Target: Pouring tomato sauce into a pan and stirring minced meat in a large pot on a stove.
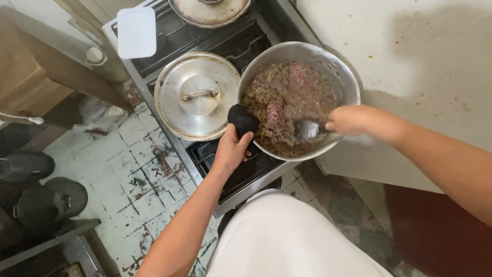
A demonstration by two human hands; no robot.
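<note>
A large metal pot (pixel 335 69) sits on the stove, filled with browning minced meat (pixel 287 97), some of it still pink. My left hand (pixel 231 149) grips the pot's rim through a black cloth (pixel 243 119) at the pot's near left edge. My right hand (pixel 348 120) holds a metal spoon (pixel 307 130), whose bowl is in the meat at the near right side of the pot.
A lidded metal pot (pixel 197 95) stands on the burner to the left. Another lidded pot (pixel 209 11) is at the back of the stove (pixel 169 38). A white wall is on the right. Dark pots (pixel 48 202) sit on the worn tiled floor at left.
</note>
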